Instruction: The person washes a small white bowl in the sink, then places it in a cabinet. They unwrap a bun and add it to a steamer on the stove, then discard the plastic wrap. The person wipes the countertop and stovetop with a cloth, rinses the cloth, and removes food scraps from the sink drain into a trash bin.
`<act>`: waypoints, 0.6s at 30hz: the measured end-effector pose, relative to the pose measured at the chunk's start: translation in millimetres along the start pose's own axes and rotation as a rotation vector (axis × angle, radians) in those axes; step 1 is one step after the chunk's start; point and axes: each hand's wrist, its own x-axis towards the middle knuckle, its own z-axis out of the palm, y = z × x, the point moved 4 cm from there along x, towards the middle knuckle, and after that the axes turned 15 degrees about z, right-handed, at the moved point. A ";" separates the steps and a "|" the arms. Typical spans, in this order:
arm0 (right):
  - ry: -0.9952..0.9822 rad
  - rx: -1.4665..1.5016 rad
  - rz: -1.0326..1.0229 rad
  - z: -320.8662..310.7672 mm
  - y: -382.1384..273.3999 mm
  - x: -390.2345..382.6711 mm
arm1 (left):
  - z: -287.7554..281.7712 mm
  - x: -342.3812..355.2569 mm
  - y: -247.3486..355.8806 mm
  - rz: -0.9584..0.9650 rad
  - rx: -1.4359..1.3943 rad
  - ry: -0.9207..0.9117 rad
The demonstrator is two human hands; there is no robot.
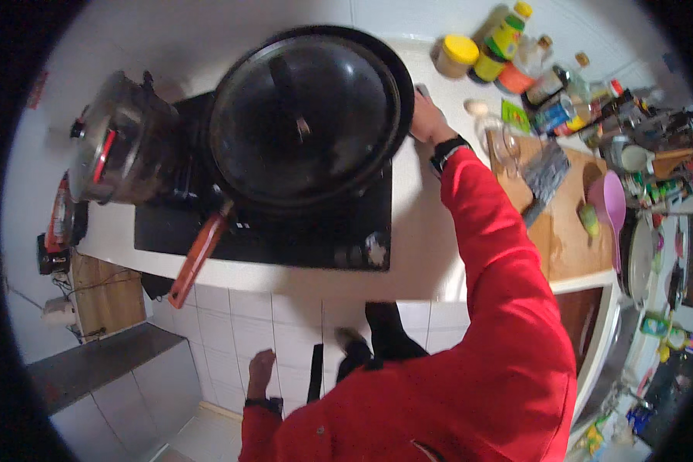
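A large black wok (408, 61) with a long reddish-brown handle (200, 254) sits over the black cooktop (308, 242). A dark domed lid (300, 115) covers it. My right hand (431, 122) is closed at the wok's right edge, its fingers partly hidden there. A small grey tip shows by those fingers, but what it belongs to I cannot make out. Low in front of the white counter, my left hand (261, 374) hangs with its fingers curled in and nothing visible in them. Both arms wear red sleeves.
A glass-lidded steamer pot (123, 146) stands at the left. Yellow-capped jar (457, 54), sauce bottle (504, 42) and more bottles line the back right. A cutting board (566, 239) bears a crumpled grey bag (547, 173) and a green vegetable (589, 221). A pink ladle (610, 200) lies beside.
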 end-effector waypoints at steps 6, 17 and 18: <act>-0.075 0.016 0.053 -32.3 -66.4 -124.3 | 10.1 46.2 -64.0 0.095 0.342 -0.555; -0.217 0.075 0.598 -116.8 -165.4 -458.5 | -109.3 74.7 -123.9 0.506 0.059 -0.004; -0.165 0.022 0.745 -130.2 -157.5 -482.2 | -115.0 68.1 -130.5 0.676 0.186 -0.010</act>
